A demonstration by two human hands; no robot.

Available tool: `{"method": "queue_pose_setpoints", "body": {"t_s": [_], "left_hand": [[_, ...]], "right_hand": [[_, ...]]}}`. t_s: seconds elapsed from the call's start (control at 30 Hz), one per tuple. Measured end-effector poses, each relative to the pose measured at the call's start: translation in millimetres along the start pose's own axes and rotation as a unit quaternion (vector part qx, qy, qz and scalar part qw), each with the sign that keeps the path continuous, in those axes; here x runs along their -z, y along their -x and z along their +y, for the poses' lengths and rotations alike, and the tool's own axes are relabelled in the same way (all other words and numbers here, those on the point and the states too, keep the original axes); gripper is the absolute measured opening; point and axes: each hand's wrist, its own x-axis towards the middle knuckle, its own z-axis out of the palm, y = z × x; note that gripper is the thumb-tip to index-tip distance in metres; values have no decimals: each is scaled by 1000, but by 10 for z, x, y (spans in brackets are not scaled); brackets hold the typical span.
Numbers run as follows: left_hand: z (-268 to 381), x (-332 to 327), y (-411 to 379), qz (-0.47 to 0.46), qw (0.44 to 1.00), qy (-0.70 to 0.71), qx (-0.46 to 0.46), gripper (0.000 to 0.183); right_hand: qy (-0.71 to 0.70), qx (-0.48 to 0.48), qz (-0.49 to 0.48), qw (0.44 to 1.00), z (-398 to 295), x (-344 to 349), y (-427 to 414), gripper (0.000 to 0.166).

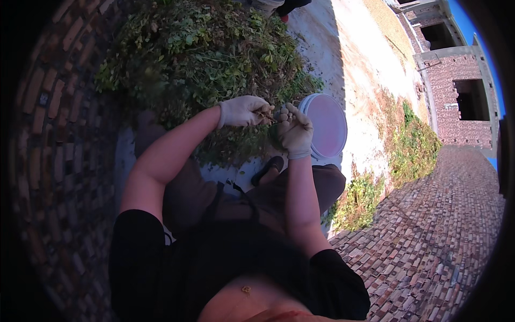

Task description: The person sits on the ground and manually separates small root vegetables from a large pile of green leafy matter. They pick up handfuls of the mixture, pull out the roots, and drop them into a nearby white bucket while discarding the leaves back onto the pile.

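Note:
My left hand [245, 112], in a pale work glove, grips a small bunch of tan pods and stems [265, 112] that look like peanuts. Close beside the bunch is my right hand [296, 131], gloved too, with its fingers curled; whether something sits between them I cannot tell. Both hands are raised over the near right side of a large heap of uprooted leafy plants [209, 60]. Just right of my right hand stands a pale plastic bucket [328, 125]. My shoe [268, 170] shows below the hands, between my bent legs.
A brick wall [52, 104] rises at the left. Another person's dark leg [295, 5] and a white bucket [267, 4] are beyond the heap. More plants [414, 149] lie in sunlight at the right, beside brickwork [422, 225]. A brick building [462, 92] stands farther off.

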Motion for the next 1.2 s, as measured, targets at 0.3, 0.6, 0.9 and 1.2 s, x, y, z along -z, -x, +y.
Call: {"method": "queue_pose_setpoints", "body": {"t_s": [0.3,0.6,0.9,1.2], "left_hand": [[-80,27,21,-31,997,-71,5,23],[39,55,27,24,951,-306,31,10],[-100,272,55,83,829,-553,6,19],[-59,121,8,30,743,-665,77,16]], "right_hand": [[326,4,-129,936,93,-418,232,32],[520,22,-28,853,58,-252,226,10],[287,30,3,958,-322,17,436,20],[492,113,5,863,122,8,232,37]]}}
